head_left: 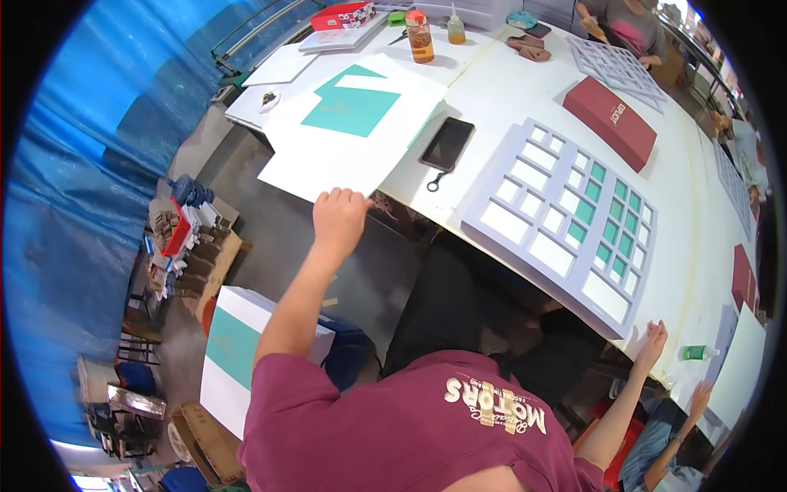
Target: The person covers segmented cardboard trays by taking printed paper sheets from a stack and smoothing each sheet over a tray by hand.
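My left hand (339,220) is closed over the near edge of a large white sheet (328,160) with a teal printed panel (352,102). The sheet hangs partly over the table's edge. My right hand (652,346) is at the table's front edge with its fingers loosely apart and nothing visible in them. Just left of it lies a grey compartment frame (566,184), whose openings show white and teal. A black phone (448,143) with a ring strap lies between the sheet and the frame.
A maroon box (611,123) lies behind the frame. Bottles, including an orange-capped one (420,37), stand at the back. A green-labelled bottle (697,353) lies at right, near a co-worker's hand (699,400). Printed white boards (234,348) are stacked low at left.
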Demonstrator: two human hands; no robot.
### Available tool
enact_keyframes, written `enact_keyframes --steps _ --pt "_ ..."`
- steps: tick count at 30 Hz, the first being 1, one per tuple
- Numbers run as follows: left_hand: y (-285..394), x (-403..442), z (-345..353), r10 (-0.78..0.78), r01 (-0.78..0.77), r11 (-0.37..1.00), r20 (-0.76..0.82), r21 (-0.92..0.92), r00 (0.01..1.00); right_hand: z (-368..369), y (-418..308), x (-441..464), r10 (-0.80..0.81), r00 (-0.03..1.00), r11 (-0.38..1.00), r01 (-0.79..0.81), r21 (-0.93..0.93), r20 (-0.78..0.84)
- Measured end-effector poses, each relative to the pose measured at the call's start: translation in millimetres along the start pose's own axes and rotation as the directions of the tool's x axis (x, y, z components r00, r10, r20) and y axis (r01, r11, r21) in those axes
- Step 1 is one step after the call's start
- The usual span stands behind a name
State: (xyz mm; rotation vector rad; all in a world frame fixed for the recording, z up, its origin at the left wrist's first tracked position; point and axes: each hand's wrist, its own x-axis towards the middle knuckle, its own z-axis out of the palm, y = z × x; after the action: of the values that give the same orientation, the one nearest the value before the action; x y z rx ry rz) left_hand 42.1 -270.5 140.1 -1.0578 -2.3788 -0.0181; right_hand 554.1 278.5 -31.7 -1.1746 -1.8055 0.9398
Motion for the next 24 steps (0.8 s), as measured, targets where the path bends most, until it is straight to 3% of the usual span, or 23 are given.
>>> enact_keyframes --steps 3,4,5,6,7,8,9,11,13,15,17,21,24 --pt "13 -21 2 -0.338 0.305 0.941 -0.326 -0.147 0.883 -2 -2 -2 -0.031 0.999 0.999 0.030 0.032 0.022" --pt "6 -30 14 -0.561 0.525 0.828 -0.277 -0.198 0.780 -3 -3 -4 -0.037 0.999 0.999 0.036 0.040 0.027" --pt "-4 -38 25 -0.817 0.674 0.503 -0.044 -0.541 0.575 -2 -4 -5 -0.041 0.999 0.998 0.040 0.047 0.031" --pt "-8 -36 26 -0.891 0.692 0.044 0.285 -0.721 0.354 -2 -5 -6 -0.043 0.999 0.998 0.042 0.053 0.027" --pt "-13 -32 28 -0.758 0.584 -0.437 0.630 -0.684 0.170 -1 -4 -7 -0.040 0.999 0.998 0.039 0.041 0.025" --pt "-25 -38 40 -0.521 0.362 -0.704 0.791 -0.611 0.321 -1 -4 -6 -0.034 0.999 0.999 0.034 0.025 0.017" --pt "-22 -33 39 -0.432 0.258 -0.785 0.796 -0.563 0.424 -1 -9 -8 -0.012 1.000 1.000 0.012 -0.012 0.008" --pt "-24 -22 64 -0.547 0.218 -0.689 0.694 -0.691 0.468 3 -16 -12 -0.019 1.000 0.999 0.020 0.039 -0.016" --pt "-32 -13 79 -0.597 0.207 -0.657 0.668 -0.725 0.444 1 -32 -17 0.014 1.000 0.993 -0.011 0.122 -0.020" --pt "-30 -8 85 -0.626 0.150 -0.651 0.638 -0.744 0.448 -5 -42 -21 0.078 0.995 0.976 -0.065 0.208 -0.056" --pt "-13 0 65 -0.598 0.148 -0.688 0.671 -0.710 0.437 -10 -66 -28 0.166 0.978 0.976 -0.145 0.164 -0.124" --pt "11 4 38 -0.406 0.304 -0.691 0.700 -0.656 0.587 -5 -102 -34 0.067 0.989 0.987 -0.046 0.156 -0.133" --pt "43 22 18 -0.206 0.493 -0.542 0.676 -0.681 0.708 17 -153 -35 0.009 1.000 0.974 -0.015 0.227 0.025"
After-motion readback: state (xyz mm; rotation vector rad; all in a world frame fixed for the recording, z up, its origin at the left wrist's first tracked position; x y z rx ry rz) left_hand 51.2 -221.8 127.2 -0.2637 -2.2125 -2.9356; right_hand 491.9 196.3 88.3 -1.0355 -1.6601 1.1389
